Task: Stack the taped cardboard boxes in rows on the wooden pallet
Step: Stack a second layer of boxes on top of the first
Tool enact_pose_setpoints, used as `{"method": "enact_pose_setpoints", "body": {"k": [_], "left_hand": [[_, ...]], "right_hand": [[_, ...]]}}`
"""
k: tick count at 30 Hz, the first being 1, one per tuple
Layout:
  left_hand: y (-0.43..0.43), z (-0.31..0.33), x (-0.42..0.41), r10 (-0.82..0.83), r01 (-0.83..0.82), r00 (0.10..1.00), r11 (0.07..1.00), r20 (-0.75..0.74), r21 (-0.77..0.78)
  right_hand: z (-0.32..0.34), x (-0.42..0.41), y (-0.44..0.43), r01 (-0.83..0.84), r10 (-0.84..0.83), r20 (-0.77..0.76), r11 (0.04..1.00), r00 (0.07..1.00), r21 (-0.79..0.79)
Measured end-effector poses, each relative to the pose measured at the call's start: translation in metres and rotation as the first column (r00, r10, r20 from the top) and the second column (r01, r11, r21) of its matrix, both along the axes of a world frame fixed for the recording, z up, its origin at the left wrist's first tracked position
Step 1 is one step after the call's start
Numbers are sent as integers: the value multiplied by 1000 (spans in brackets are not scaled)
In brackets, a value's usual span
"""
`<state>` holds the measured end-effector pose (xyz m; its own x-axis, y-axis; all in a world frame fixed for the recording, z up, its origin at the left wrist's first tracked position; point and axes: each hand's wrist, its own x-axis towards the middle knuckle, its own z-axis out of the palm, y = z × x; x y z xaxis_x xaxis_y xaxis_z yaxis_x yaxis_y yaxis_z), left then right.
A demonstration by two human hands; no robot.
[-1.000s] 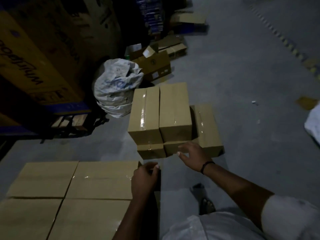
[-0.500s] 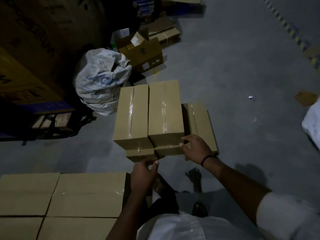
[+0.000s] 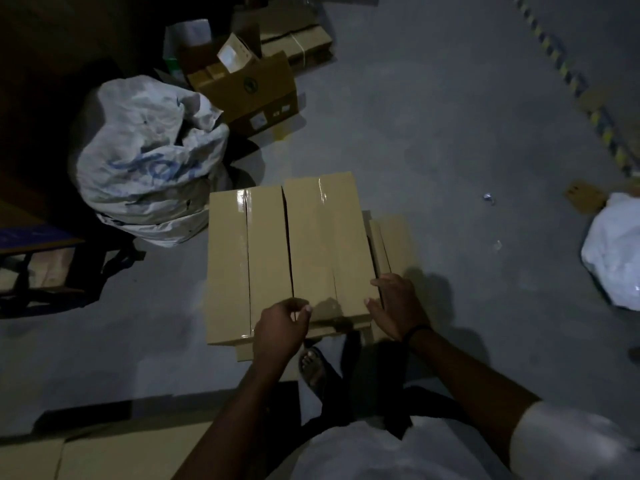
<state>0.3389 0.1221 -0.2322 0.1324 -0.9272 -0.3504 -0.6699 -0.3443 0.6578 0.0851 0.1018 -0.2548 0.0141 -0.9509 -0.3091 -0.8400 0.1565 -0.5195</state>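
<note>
Boxes [image 3: 266,258] lie piled on the floor, two taped ones side by side on top, others beneath and to the right. The right hand [image 3: 398,306] lies flat, fingers straight, against the right top box [image 3: 329,251]. The left hand [image 3: 282,327] curls at the pile's near edge; whether it grips is unclear. Near-left of the pile sits a stacked layer [image 3: 114,455], so stacking looks partly done, with this pile left.

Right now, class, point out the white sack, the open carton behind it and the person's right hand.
white sack [image 3: 145,161], head view, on its blue-printed front.
open carton [image 3: 256,97], head view, on its logo-printed side wall.
right hand [image 3: 398,308], head view, on the back of the hand.
</note>
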Motion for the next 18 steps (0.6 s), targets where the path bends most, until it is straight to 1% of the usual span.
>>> {"method": "enact_pose_setpoints", "body": {"k": [3, 6, 11, 13, 16, 18], "left_hand": [[-45, -15, 10, -55, 53, 998, 998, 43, 37], [-82, -39, 17, -61, 58, 997, 997, 47, 57], [-122, -96, 16, -43, 41, 999, 992, 11, 119], [-136, -117, 13, -16, 20, 999, 990, -29, 137], [-156, -147, 6, 29, -18, 997, 988, -68, 151], [-170, -165, 1, 31, -21, 997, 991, -73, 132]], "right_hand": [[-13, 12, -28, 38, -37, -10, 998, 999, 42], [-33, 19, -54, 76, -75, -19, 994, 997, 79], [-79, 20, -102, 92, -89, -27, 984, 996, 152], [-98, 20, -124, 116, -112, -35, 981, 993, 156], [-131, 17, -155, 127, -111, -96, 976, 989, 178], [-152, 19, -172, 135, -112, -131, 975, 985, 178]]}}
